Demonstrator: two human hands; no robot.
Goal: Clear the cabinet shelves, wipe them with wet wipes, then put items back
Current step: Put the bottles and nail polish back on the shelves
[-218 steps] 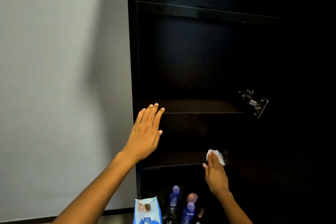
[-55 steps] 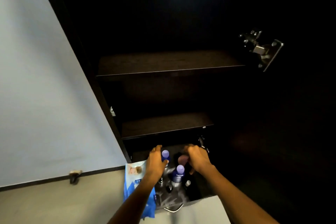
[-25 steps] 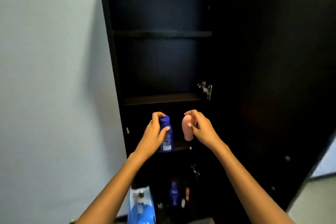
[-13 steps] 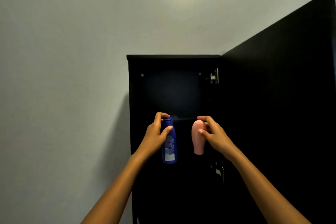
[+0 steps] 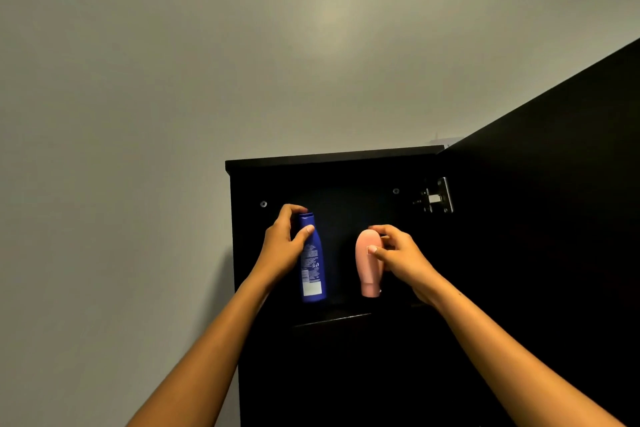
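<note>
Head view, looking up into the top compartment of the black cabinet. Blue bottle upright, gripped near its cap by the left hand, thumb in front and fingers curled behind the neck. Pink bottle cap-down, pinched at its rounded upper end by the right hand, thumb on the front face, other fingers wrapped behind. Both bottles below the fingertips, their lower ends near the front edge of the top shelf; whether touching the shelf or just above it, cannot tell in the dark.

Possible trouble from here: the pink bottle tipping over on release, because of standing on a narrow cap with the heavy end on top. Also a slip of the blue bottle, held only high at the neck with the long body hanging free below the fingers. Also a knock between the two, standing near each other, or a bottle set too close to the shelf front and falling out.

Count: two bottles, one blue and one pink; two hands; one open door to the right of the right fingers; one metal hinge above them; two screws in the back panel.
</note>
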